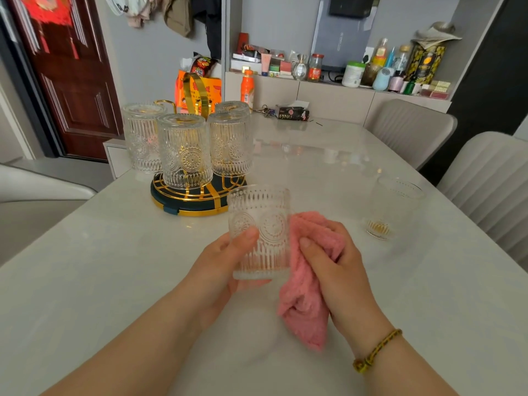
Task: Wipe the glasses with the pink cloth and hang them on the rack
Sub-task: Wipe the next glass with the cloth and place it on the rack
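Near us, our left hand (224, 265) grips an empty glass (262, 221); our right hand (340, 267) clutches the pink cloth (303, 305) against it.

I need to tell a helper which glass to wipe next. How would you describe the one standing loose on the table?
Find the pale table and follow it to its right edge, by the ribbed chairs. The lone glass stands there upright by itself. The hanging glasses are upside down on the gold rack, and the held glass is in the left hand.

Upright ribbed glass (264, 221) touches pink cloth (304, 284); rack (183, 200) behind.
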### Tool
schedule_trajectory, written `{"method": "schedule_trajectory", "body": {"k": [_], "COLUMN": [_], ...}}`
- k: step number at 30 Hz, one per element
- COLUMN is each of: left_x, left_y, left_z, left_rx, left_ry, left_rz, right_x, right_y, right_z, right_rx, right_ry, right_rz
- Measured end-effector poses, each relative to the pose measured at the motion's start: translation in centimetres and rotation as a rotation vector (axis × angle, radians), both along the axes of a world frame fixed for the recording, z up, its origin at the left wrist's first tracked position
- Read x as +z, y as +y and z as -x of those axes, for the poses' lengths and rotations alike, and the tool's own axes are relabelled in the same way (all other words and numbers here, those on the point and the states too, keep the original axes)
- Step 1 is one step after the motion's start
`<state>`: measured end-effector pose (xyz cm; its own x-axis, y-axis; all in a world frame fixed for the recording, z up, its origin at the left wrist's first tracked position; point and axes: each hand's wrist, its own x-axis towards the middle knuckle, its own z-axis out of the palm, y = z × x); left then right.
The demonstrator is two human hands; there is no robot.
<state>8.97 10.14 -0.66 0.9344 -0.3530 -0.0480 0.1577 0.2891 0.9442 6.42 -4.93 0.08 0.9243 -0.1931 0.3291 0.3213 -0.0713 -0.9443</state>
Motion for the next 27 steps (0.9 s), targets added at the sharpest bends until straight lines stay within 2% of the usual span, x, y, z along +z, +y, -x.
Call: {"method": "schedule_trajectory", "body": {"k": [2,5,7,12,16,19,24,27], "left_x": [-0.1,-0.1,-0.2,-0.3,-0.1,-0.1,-0.1,0.0], "left_y": [0.2,0.2,-0.1,-0.4,0.0,0.1,0.1,0.0], "left_z": [-0.3,-0.3,-0.2,0.0,-0.1,-0.3,-0.6,-0.5], "left_rx": [0.052,0.068,0.035,-0.007,-0.016,0.011,0.136,0.134], "left_ry": [-0.004,-0.02,-0.025,-0.023,-0.011,-0.011,0.033,0.072], "left_rz": [-0.006,-0.056,-0.106,-0.13,-0.02,0.022,0.079,0.092], "right_x": [-0.1,0.2,0.2,0.5,0.2,-0.1,0.0,-0.2], "right_y": [0.4,1.3,1.3,0.4,0.1,0.1,0.3,0.6], "right_z": [0.4,1.1,1.1,0.8,0.1,0.0,0.4,0.4], "right_rx": [0.021,0.009,-0.042,-0.164,-0.078,0.01,0.053,0.051], "right_ry": [-0.042,-0.213,-0.287,-0.211,-0.049,0.02,-0.017,-0.023], "right_rz": [0.106,0.309,0.341,0.128,-0.056,-0.02,0.048,0.013]}}
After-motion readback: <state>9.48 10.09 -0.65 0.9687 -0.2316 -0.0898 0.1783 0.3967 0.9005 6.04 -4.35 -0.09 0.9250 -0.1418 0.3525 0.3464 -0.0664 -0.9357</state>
